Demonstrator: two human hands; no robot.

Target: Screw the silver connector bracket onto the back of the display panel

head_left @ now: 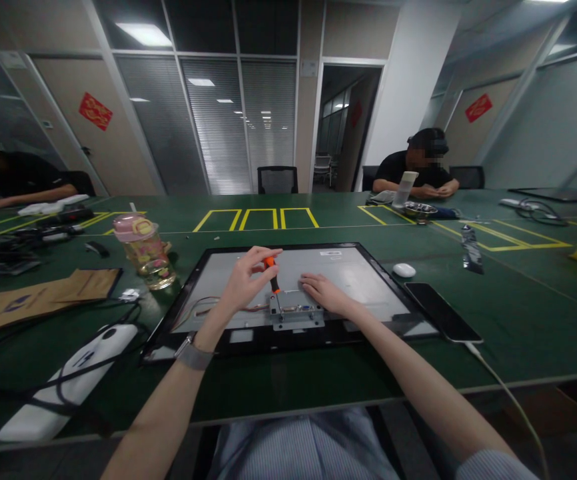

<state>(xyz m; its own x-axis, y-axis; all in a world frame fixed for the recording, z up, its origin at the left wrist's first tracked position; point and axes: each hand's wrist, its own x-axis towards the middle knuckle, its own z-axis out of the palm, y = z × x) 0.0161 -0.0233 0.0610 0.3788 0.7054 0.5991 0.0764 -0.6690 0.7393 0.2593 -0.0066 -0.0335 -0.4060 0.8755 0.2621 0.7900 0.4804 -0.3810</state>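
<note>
L hand (245,279) is gripping an orange-and-black screwdriver (271,275), prob. un-/screwing at the silver rectangular metal box (288,301) atop the grey-backed, black-framed panel (213,275); next move's calling for steady turning. R hand (324,293) is resting beside box, fingers extended, ungripping.

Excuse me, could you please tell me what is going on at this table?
Someone's left hand holds an orange-and-black screwdriver, pointed down at a metal box with ports on a black-framed display panel. The right hand rests on the panel near the box. A smartphone with a white cable plugged in lies to the right of the panel on the green table.
</note>
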